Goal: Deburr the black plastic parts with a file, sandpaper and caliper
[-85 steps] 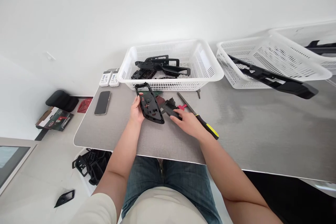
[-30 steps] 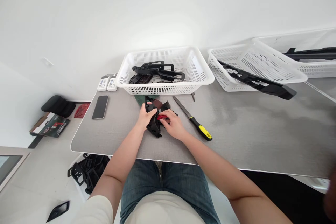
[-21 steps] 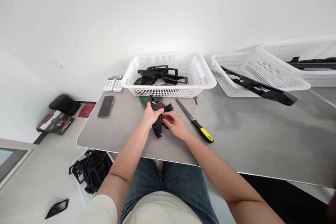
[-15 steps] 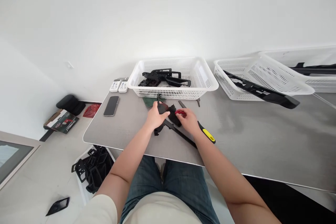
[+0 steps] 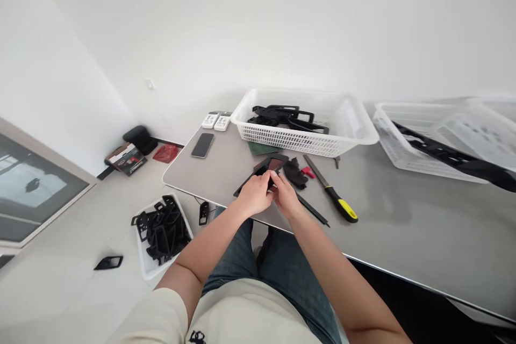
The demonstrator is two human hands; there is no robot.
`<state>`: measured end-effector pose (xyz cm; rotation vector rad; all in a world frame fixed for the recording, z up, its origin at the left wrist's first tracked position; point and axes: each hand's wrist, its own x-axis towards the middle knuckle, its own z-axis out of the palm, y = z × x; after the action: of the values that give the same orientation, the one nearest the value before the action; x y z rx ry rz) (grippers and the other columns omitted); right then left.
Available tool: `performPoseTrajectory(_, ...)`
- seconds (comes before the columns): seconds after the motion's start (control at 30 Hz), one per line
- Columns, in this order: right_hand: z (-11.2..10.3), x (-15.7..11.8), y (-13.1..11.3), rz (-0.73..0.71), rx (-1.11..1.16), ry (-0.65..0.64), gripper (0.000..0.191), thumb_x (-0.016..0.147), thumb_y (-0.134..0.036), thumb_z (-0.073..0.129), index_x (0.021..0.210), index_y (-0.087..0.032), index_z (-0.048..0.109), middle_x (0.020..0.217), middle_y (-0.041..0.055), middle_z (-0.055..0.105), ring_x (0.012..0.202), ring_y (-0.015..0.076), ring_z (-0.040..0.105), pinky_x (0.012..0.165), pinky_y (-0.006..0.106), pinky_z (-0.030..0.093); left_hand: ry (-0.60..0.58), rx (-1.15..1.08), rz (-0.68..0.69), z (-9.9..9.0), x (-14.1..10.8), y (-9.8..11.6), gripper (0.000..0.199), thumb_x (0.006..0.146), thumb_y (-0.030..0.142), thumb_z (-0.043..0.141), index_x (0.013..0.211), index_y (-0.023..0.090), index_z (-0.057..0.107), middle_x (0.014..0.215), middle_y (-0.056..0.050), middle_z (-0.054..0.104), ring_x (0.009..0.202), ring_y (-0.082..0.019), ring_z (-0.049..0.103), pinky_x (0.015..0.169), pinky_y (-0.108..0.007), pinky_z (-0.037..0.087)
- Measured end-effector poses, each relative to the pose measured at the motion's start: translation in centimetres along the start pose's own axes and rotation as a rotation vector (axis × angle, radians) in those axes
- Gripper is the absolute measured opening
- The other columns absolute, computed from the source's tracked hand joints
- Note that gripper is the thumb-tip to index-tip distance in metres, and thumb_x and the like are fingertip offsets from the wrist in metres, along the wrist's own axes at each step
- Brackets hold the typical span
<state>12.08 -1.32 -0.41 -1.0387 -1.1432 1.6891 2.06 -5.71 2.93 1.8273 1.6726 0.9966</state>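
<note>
My left hand (image 5: 256,193) is closed on a black plastic trim piece (image 5: 262,165), which lies tilted over the front part of the table. My right hand (image 5: 284,193) meets it at the same piece, fingers bent against its near side. Its fingertips are partly hidden, and the two hands almost touch. Just right of them lie a crumpled-looking black object (image 5: 295,174) and a small red object (image 5: 308,172). A file (image 5: 341,203) with a black and yellow handle rests farther right. Close to my right wrist is a narrow black strip (image 5: 313,209).
A white basket (image 5: 298,141) of black parts stands behind, over a green cloth (image 5: 262,149). More white baskets (image 5: 435,171) are at right, with a long black trim across one. A phone (image 5: 202,145) lies left. A bin (image 5: 147,266) of black parts sits on the floor.
My right hand has let go of the red object, which now lies on the table. Both hands have come together on the black trim piece. The view has swung left.
</note>
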Motion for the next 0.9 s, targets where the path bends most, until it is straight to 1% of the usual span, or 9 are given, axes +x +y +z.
performPoseTrajectory(0.1, 2.2, -0.3, 0.6, 0.034, 0.031, -0.084, 0.042, 0.074, -0.051, 0.056, 0.104, -0.022, 0.059, 0.101, 0.0067, 0.067, 0.086, 0.023, 0.065, 0.066, 0.034, 0.054, 0.224, -0.094, 0.069, -3.1, -3.7, -1.1, 0.042, 0.074, 0.028, 0.066, 0.115, 0.023, 0.058, 0.127, -0.012, 0.058, 0.123, -0.03, 0.048, 0.108, -0.046, 0.028)
performPoseTrajectory(0.2, 5.3, -0.8, 1.4, 0.095, -0.004, -0.295, 0.046, 0.077, -0.048, 0.049, 0.116, -0.023, 0.055, 0.1, 0.0065, 0.069, 0.084, 0.0222, 0.066, 0.07, 0.037, 0.055, 0.572, -0.189, -0.149, -6.1, -7.7, -3.6, 0.044, 0.072, 0.037, 0.07, 0.113, 0.022, 0.06, 0.129, -0.013, 0.056, 0.126, -0.03, 0.044, 0.109, -0.046, 0.026)
performPoseTrajectory(0.23, 6.5, -1.0, 1.8, 0.123, -0.012, -0.362, 0.048, 0.078, -0.046, 0.048, 0.12, -0.024, 0.053, 0.1, 0.0062, 0.069, 0.084, 0.0218, 0.067, 0.072, 0.038, 0.055, 0.624, -0.248, -0.268, -6.9, -9.0, -4.7, 0.045, 0.07, 0.038, 0.071, 0.111, 0.022, 0.06, 0.125, -0.013, 0.058, 0.121, -0.03, 0.048, 0.107, -0.046, 0.031)
performPoseTrajectory(0.37, 12.3, -2.5, 4.7, 0.217, -0.047, -0.511, 0.05, 0.079, -0.042, 0.051, 0.127, -0.026, 0.049, 0.099, 0.004, 0.07, 0.088, 0.0205, 0.067, 0.08, 0.037, 0.053, 0.455, -0.612, -0.603, -8.5, -13.9, -9.2, 0.034, 0.066, 0.042, 0.073, 0.09, 0.019, 0.066, 0.085, -0.006, 0.068, 0.085, -0.024, 0.063, 0.081, -0.04, 0.05)
performPoseTrajectory(0.5, 17.5, -4.7, 8.6, 0.213, -0.113, -0.61, 0.052, 0.075, -0.037, 0.061, 0.125, -0.028, 0.049, 0.115, 0.0031, 0.065, 0.107, 0.0205, 0.06, 0.086, 0.035, 0.052, 0.758, -0.745, -0.723, -8.7, -18.1, -12.2, 0.03, 0.065, 0.04, 0.072, 0.083, 0.017, 0.066, 0.079, -0.003, 0.067, 0.075, -0.019, 0.061, 0.073, -0.034, 0.05)
performPoseTrajectory(0.57, 19.5, -5.9, 10.4, 0.328, -0.2, -0.695, 0.056, 0.073, -0.031, 0.065, 0.125, -0.028, 0.047, 0.112, 0.0034, 0.065, 0.1, 0.0213, 0.062, 0.078, 0.037, 0.055, 0.95, -0.695, -0.785, -9.0, -19.8, -13.4, 0.026, 0.066, 0.037, 0.071, 0.082, 0.017, 0.065, 0.079, -0.003, 0.067, 0.077, -0.019, 0.061, 0.077, -0.034, 0.048)
performPoseTrajectory(0.67, 22.5, -6.8, 12.4, 0.434, -0.273, -0.777, 0.05, 0.075, -0.026, 0.064, 0.122, -0.027, 0.048, 0.1, 0.0031, 0.067, 0.084, 0.0204, 0.066, 0.067, 0.038, 0.057, 1.088, -0.637, -0.853, -10.1, -21.4, -15.2, 0.025, 0.071, 0.038, 0.066, 0.087, 0.018, 0.064, 0.086, -0.005, 0.068, 0.084, -0.02, 0.062, 0.083, -0.034, 0.046)
performPoseTrajectory(0.8, 27.0, -5.7, 14.0, 0.463, -0.339, -0.791, 0.033, 0.085, -0.023, 0.057, 0.117, -0.025, 0.052, 0.099, 0.0027, 0.067, 0.083, 0.016, 0.065, 0.074, 0.034, 0.056, 1.086, -0.458, -0.884, -12.5, -22.2, -18.4, 0.035, 0.083, 0.047, 0.052, 0.101, 0.018, 0.06, 0.107, -0.01, 0.066, 0.102, -0.021, 0.06, 0.091, -0.033, 0.043)
performPoseTrajectory(0.9, 29.5, -4.0, 15.1, 0.474, -0.446, -0.749, 0.032, 0.089, -0.028, 0.057, 0.12, -0.02, 0.054, 0.113, 0.0069, 0.062, 0.094, 0.0176, 0.062, 0.081, 0.037, 0.054, 1.083, -0.328, -1.056, -13.7, -22.6, -20.9, 0.038, 0.085, 0.046, 0.05, 0.108, 0.016, 0.055, 0.127, -0.017, 0.056, 0.125, -0.026, 0.048, 0.1, -0.035, 0.037)
